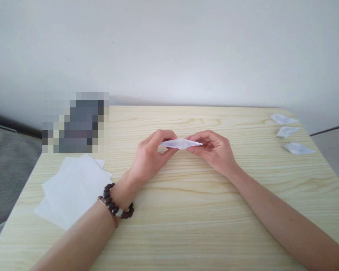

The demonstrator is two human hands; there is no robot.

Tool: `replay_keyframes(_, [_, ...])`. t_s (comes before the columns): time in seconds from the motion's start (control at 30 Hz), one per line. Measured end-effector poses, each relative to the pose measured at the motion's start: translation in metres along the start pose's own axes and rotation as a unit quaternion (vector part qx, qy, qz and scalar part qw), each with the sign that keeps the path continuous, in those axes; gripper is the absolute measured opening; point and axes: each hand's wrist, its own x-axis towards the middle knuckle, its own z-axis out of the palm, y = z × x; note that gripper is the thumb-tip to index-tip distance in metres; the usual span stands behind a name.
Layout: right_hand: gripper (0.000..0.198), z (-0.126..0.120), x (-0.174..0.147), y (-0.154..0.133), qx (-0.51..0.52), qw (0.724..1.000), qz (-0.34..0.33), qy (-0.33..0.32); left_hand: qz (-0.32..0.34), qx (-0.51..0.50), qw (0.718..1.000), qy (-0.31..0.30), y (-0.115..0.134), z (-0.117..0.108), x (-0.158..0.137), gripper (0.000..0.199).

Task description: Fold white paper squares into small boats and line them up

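Between my two hands is a white folded paper boat (181, 143), long and narrow with a pointed tip at each side. My left hand (154, 152) pinches its left part between thumb and fingers. On the other side, my right hand (213, 149) grips the right part the same way, and the right tip shows in front of its fingers. Both hands are near the middle of the table, and parts of the fingers are hidden behind the paper. A dark bead bracelet circles my left wrist.
White paper sheets (73, 188) lie in a loose, fanned stack at the left. Behind them is a dark, pixelated object (80, 126). Three folded white paper pieces (288, 131) lie in a column near the right edge of the wood-grain table (203, 233). A pale wall (186, 52) stands behind.
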Motion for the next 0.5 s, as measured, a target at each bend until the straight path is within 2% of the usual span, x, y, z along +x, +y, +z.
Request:
replay_keyframes(0.13, [0.021,0.0005,-0.0005,0.0001,-0.017,1.000,-0.010,-0.007,-0.012,0.009,0.999,-0.036,0.0005,-0.0002,0.0002,0.024])
replay_keyframes(0.33, [0.021,0.0003,-0.0019,0.0023,-0.061,0.997,-0.045,-0.014,0.025,0.002,0.998,-0.064,-0.0007,-0.0027,0.0028,0.013])
replay_keyframes(0.43, [0.024,0.0020,-0.0043,0.0023,-0.141,0.981,-0.129,-0.016,0.029,0.012,0.998,-0.062,-0.0019,-0.0025,0.0015,0.013])
replay_keyframes(0.5, [0.019,0.0034,-0.0059,0.0018,-0.240,0.948,-0.209,-0.017,0.035,0.020,0.997,-0.058,-0.0025,-0.0019,0.0002,0.013])
